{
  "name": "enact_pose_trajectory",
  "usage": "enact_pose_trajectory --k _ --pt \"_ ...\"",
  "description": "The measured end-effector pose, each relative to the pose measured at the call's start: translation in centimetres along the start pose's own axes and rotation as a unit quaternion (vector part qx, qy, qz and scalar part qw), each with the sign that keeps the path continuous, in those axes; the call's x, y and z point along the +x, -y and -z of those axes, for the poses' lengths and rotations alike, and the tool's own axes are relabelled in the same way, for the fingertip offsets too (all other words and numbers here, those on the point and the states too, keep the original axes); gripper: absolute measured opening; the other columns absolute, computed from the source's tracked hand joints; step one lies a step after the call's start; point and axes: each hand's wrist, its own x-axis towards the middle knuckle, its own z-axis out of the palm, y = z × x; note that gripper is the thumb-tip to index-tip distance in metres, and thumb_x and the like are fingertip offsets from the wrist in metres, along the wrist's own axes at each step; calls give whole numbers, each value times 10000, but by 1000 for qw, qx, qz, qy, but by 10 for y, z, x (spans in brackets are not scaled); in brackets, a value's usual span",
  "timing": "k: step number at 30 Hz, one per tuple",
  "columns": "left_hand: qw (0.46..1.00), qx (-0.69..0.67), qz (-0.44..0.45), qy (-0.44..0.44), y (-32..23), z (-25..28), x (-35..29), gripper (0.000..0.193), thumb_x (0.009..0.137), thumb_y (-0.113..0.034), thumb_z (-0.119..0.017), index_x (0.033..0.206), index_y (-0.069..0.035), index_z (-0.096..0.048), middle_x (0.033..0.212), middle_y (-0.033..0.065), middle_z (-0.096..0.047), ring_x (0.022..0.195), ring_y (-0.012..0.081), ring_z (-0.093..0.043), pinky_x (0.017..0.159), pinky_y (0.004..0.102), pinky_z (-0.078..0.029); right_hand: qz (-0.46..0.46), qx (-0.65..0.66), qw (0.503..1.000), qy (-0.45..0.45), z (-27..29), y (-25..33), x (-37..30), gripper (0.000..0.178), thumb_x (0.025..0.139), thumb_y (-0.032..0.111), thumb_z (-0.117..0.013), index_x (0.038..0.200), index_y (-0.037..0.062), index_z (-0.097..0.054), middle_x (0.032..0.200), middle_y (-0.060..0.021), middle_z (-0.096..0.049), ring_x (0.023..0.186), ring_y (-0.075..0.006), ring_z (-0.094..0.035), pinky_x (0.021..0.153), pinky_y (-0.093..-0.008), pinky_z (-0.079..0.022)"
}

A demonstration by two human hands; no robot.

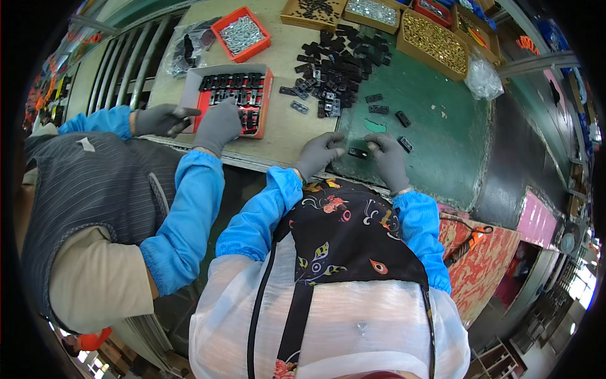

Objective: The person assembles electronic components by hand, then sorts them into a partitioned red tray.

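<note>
A small black oblong part [358, 153] with a bright spot on it lies on the green tabletop between my two hands. Just left of it is my left hand [319, 155] in a grey glove, thumb and forefinger apart, with nothing visible between them. On the other side, my gloved right hand [390, 165] has its fingers curled in, the tips drawn together; whatever they pinch is too small to make out. Several similar black parts [379, 109] lie loose beyond my hands. Farther off spreads a big heap of black parts [344, 63].
At my left, a co-worker's gloved hands [218, 126] work at a red-lined box [267, 104] holding rows of black assemblies. Behind it stands a red bin [266, 47] of screws. Cardboard trays of small fasteners [432, 47] line the far edge, near a clear plastic bag [484, 80].
</note>
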Motion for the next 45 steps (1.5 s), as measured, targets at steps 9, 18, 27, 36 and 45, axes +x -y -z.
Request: enact_pose_trajectory --k 9,18,27,36,45 --pt "937 340 -74 24 -18 -13 16 464 734 -235 -715 1184 -219 -605 947 75 -639 899 256 -624 771 360 -490 70 -153 984 64 -20 -7 2 278 733 70 -639 1003 139 -620 825 -123 -618 828 -323 -579 744 -444 -463" --pt "930 356 -93 2 -12 -14 20 331 734 -311 -702 1037 -185 -658 947 79 -641 919 275 -616 770 384 -484 148 -322 929 102 -30 -6 7 197 756 79 -597 947 109 -556 814 -118 -612 833 -318 -579 706 -429 -471" --pt "898 430 -89 16 -3 -18 30 297 737 -342 -679 975 -166 -651 937 97 -645 897 296 -620 739 416 -488 149 -298 933 139 -33 5 16 182 743 61 -582 920 85 -545 822 -146 -605 852 -340 -578 727 -432 -460" --pt "901 402 -159 -21 7 -22 25 285 731 -367 -674 945 -181 -651 838 93 -616 837 305 -609 700 432 -481 -78 -274 923 260 -26 7 28 234 683 183 -687 902 102 -701 856 -167 -660 832 -354 -632 735 -448 -497" --pt "893 437 -108 15 3 -15 27 316 695 -281 -711 965 -124 -661 886 85 -634 845 286 -613 714 401 -486 38 -326 934 138 -36 21 14 179 711 146 -655 883 123 -699 841 -145 -639 871 -347 -605 747 -429 -491"
